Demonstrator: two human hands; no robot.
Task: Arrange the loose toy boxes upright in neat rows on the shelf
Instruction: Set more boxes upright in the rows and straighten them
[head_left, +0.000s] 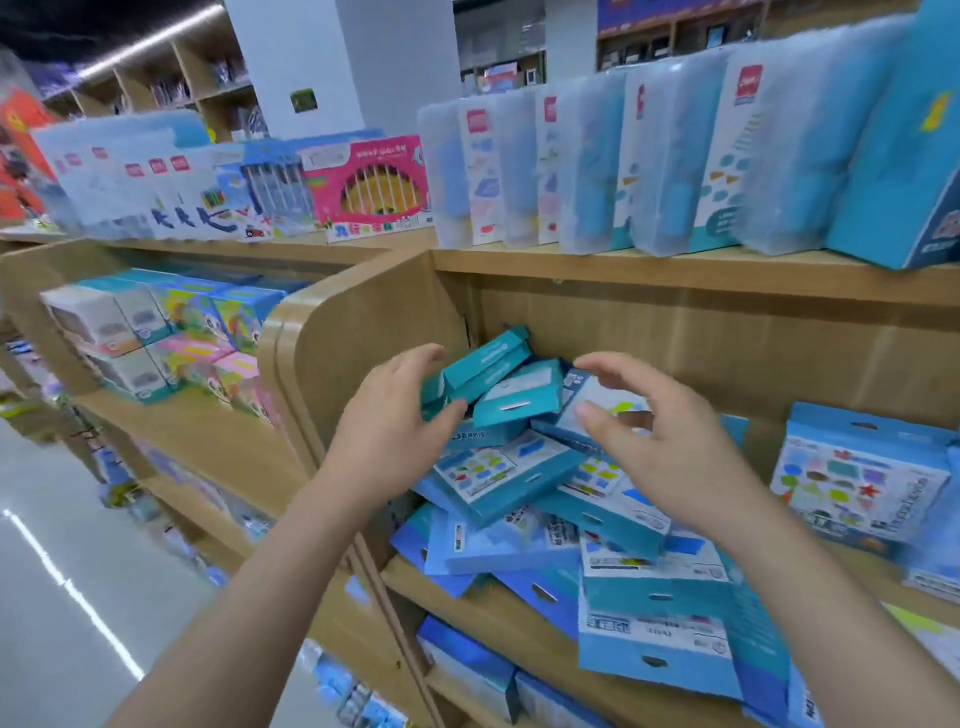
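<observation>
Honestly barely started, the toy boxes (524, 499) were a jumbled heap on the shelf (498, 597), one box (857, 478) upright; left hand (387, 415) and right hand (670, 441) hovered over it, both grips spread

— What stands on the top board?
— A row of translucent blue cases (670, 171), upright, side by side; left of them a pink crayon box (371, 187).
— And past the rounded wooden side panel (332, 358)?
— Stacked small cartons (156, 338) in white, green and pink.
— Behind all that?
— A white pillar (301, 57), and below left a glossy grey floor (47, 571).
</observation>
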